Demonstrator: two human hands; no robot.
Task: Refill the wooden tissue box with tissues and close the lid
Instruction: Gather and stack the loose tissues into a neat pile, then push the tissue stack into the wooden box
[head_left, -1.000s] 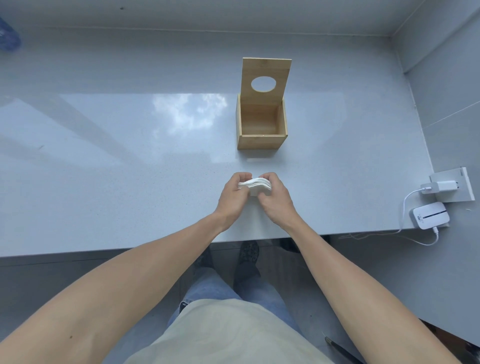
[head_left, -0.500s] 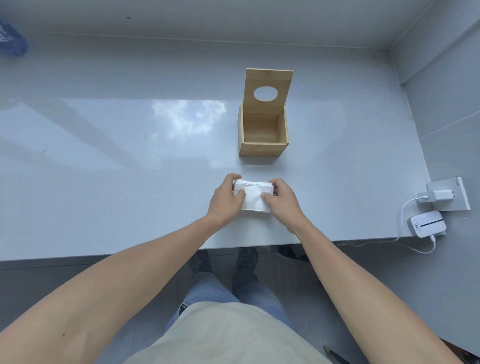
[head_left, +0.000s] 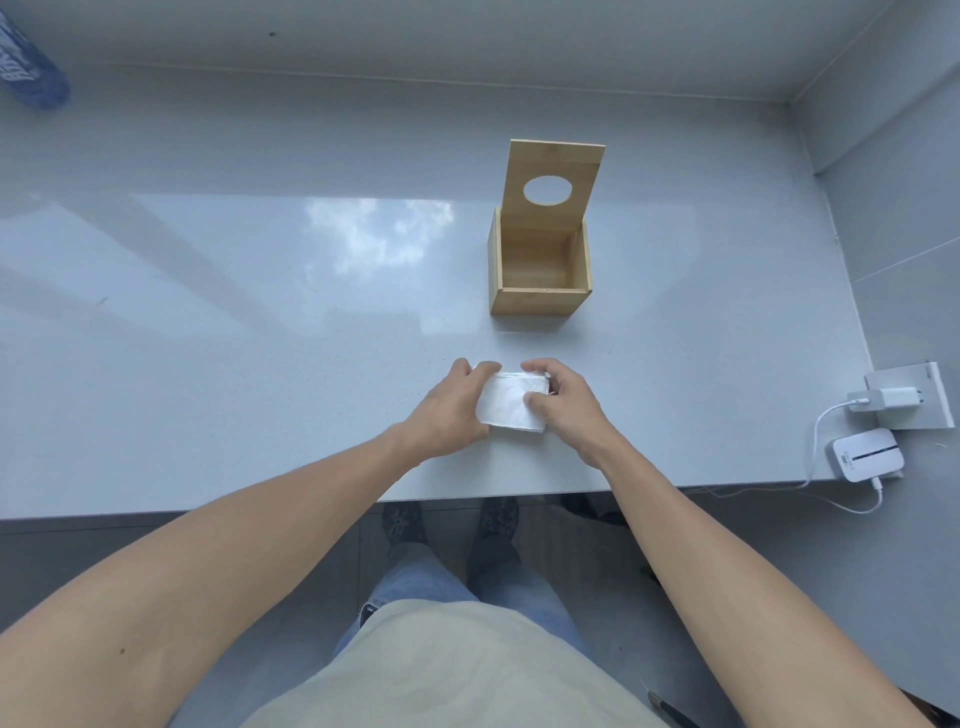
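- Left hand (head_left: 451, 410) and right hand (head_left: 563, 402) both closed on the tissues (head_left: 511, 402), one at each end, low over the counter (head_left: 260, 338).
- Box (head_left: 540, 270) straight ahead past the hands, apart; lid (head_left: 553, 179) upright, cavity looks empty.
- Stack's long axis runs left-right.

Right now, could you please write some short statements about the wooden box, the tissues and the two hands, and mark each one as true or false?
1. The hinged lid of the square light-wooden tissue box stands open. True.
2. The folded white stack of tissues already lies inside the box. False: it is on the pale grey countertop, nearer to the person than the box.
3. Both the left hand and the right hand have a grip on the stack. True.
4. The lid has a square hole. False: the hole is oval.
5. The box interior looks empty. True.
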